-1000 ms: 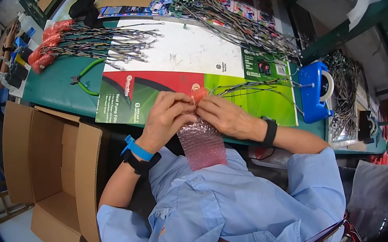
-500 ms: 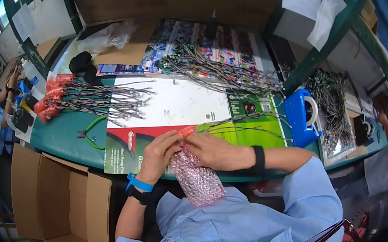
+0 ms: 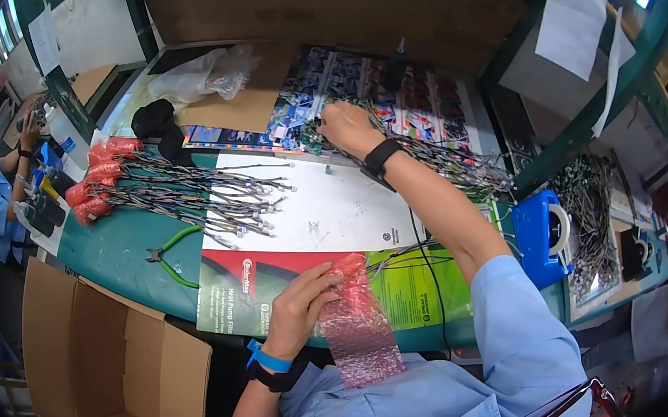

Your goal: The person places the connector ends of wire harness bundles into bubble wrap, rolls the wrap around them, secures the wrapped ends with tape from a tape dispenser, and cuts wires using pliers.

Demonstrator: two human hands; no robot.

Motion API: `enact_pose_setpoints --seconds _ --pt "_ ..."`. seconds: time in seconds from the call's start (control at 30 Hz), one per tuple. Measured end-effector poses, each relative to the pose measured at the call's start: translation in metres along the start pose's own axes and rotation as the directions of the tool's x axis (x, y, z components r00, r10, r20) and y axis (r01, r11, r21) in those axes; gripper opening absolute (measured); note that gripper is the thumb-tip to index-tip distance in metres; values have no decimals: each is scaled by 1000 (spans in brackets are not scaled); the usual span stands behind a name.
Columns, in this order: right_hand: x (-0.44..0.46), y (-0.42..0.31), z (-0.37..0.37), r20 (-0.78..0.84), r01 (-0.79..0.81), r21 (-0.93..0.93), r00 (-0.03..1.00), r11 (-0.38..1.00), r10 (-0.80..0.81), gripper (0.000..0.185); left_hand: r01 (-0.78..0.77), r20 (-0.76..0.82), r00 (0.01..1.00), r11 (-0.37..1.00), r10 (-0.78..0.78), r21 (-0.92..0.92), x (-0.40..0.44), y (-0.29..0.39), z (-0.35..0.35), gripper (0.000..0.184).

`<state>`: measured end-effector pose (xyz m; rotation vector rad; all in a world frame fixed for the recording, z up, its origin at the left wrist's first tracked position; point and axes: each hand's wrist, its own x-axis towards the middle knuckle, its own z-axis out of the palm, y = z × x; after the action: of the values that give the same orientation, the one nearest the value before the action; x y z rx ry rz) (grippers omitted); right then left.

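My left hand [image 3: 301, 307] is closed on the left edge of a pink bubble wrap sheet [image 3: 361, 336], which hangs over the table's front edge towards my lap. Its upper part looks redder, and cable ends [image 3: 416, 255] stick out to the right from beside it. Farther up the table, my right hand [image 3: 349, 129] has its fingers curled on the green-ended wire harnesses [image 3: 450, 161] at the left end of their pile. What exactly lies between those fingertips is partly hidden. A black wristband with a thin cord is on my right wrist, and a blue strap on my left.
Wire harnesses with red-wrapped ends [image 3: 106, 175] lie at left, near green-handled cutters [image 3: 168, 260]. A blue tape dispenser [image 3: 541, 240] stands right. An open cardboard box [image 3: 118, 363] is at lower left. More harnesses [image 3: 584, 218] lie far right. Co-workers are at both sides.
My right hand has left the bubble wrap and reached up to the harness pile. The bubble wrap now lies more spread out under my left hand. The view has shifted slightly.
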<state>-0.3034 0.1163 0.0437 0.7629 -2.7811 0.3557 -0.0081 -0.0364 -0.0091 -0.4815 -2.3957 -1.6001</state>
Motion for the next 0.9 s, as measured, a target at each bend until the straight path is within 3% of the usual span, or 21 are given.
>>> enact_pose_setpoints --seconds 0.17,0.3,0.33,0.37,0.43,0.5,0.53,0.6,0.63,0.67,0.83,0.87,0.9 --pt "0 -8 5 -22 33 -194 999 980 -38 14 -28 -2 1000 998 29 47 0 0 0 34" --pt "13 3 0 85 -94 70 992 993 88 22 -22 -14 1000 999 23 24 0 1 -1 34" --pt "12 13 -2 26 34 193 999 981 -40 21 -35 -15 999 999 35 18 -1 -2 0 33" --pt "6 11 -19 1 19 348 1000 937 -21 21 -47 -16 999 999 47 10 -1 -3 1 33" --pt "-13 12 -41 -38 51 627 999 777 -35 21 -55 -28 998 998 55 14 -1 -4 0 32" --pt "-33 12 -49 234 -204 870 972 448 -12 18 -61 -11 998 998 61 12 -1 -3 2 32" --pt "-45 12 -52 434 -433 884 900 175 36 16 -48 -16 999 999 48 1 -2 -2 2 32" --pt "-66 7 -73 445 -448 893 894 44 59 16 -21 -14 1000 1000 20 -11 -2 -5 2 32" --pt "-73 23 -79 427 -425 904 901 43 -79 16 -23 -14 1000 1000 22 -14 -3 -5 3 32" --pt "-81 27 -86 428 -426 904 900 45 -77 16 -21 -23 1000 1000 21 -9 -3 -4 3 32" --pt "-138 18 -145 367 -334 874 930 352 -29 17 -24 -26 999 1000 24 -8 -3 -6 4 33" --pt "-149 5 -169 233 -212 821 972 530 28 15 -7 -15 1000 1000 6 -18 -2 -4 3 32" --pt "-155 10 -184 57 -69 798 998 598 38 15 -32 -33 999 999 33 18 -3 -5 4 32"
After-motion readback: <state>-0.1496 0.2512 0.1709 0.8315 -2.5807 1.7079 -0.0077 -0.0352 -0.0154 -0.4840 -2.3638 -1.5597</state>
